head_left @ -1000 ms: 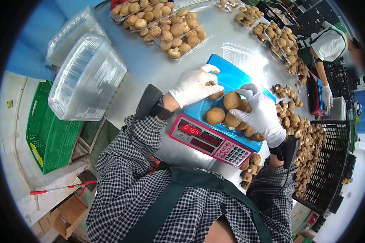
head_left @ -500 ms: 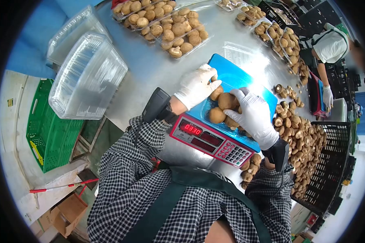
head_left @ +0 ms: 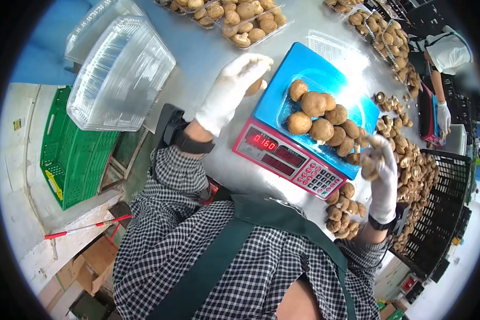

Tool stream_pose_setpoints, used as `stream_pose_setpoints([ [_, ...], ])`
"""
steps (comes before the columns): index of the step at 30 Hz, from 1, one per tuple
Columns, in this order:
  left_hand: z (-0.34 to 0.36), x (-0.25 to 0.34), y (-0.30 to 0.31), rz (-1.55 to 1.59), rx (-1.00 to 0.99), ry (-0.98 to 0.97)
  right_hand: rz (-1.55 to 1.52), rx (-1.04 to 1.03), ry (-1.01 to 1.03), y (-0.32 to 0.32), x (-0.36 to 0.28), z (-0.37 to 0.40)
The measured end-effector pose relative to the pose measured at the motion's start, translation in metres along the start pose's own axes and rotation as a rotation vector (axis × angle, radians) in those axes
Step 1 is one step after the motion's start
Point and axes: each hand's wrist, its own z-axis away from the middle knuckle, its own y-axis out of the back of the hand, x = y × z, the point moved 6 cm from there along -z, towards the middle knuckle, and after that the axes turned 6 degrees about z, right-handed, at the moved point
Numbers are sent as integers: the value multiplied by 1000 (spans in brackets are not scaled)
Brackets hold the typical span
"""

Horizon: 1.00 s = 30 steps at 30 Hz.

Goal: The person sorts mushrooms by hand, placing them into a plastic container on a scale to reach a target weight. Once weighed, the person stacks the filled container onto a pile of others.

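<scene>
In the head view, a blue-topped scale [head_left: 279, 88] with a red panel reads 0.160. On it rests a clear plastic tray [head_left: 282, 109] with several brown mushrooms [head_left: 321, 129] in it. My left hand [head_left: 234, 85], in a white glove, is raised off the scale's left edge, its fingers curled round a mushroom [head_left: 255, 87]. At the tray's right end, my gloved right hand [head_left: 386, 181] is closed around mushrooms [head_left: 372, 164], partly hidden by the fingers.
Loose mushrooms [head_left: 415, 176] spill from a tipped black crate [head_left: 437, 205] at the right. Filled mushroom trays [head_left: 250, 24] stand behind; stacked clear trays [head_left: 122, 80] are at the left above a green crate [head_left: 80, 165]. A co-worker's gloved hand [head_left: 444, 118] is at the far right.
My hands have moved apart from the tray, left hand to the left with a mushroom, right hand to the right with mushrooms. The reading fell from 0.330 to 0.160.
</scene>
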Motion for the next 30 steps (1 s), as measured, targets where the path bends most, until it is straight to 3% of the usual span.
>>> stream_pose_setpoints([
  [4,46,-7,0,-45,-60,167,-126,-86,-256,-35,32,44],
  [6,59,-13,-4,-62,-94,124,-119,-248,-314,-68,45,60],
  [8,65,-25,3,191,-26,265,-56,-503,-490,-95,70,83],
  [9,65,-25,4,342,-16,259,-90,-610,-413,-108,68,86],
  [10,65,-26,3,338,-25,256,-162,-652,-473,-115,78,92],
  [13,60,-23,-3,298,-40,139,-139,-612,-374,-111,71,95],
  [15,53,-21,-13,30,-61,34,166,-652,-215,-108,63,95],
  [20,23,-20,-35,-325,-84,-287,262,-655,-135,-107,61,91],
  [22,20,-14,-50,-636,-184,-423,360,-672,-103,-109,58,89],
  [30,26,-32,-56,-679,-154,-603,333,-646,-62,-104,73,89],
])
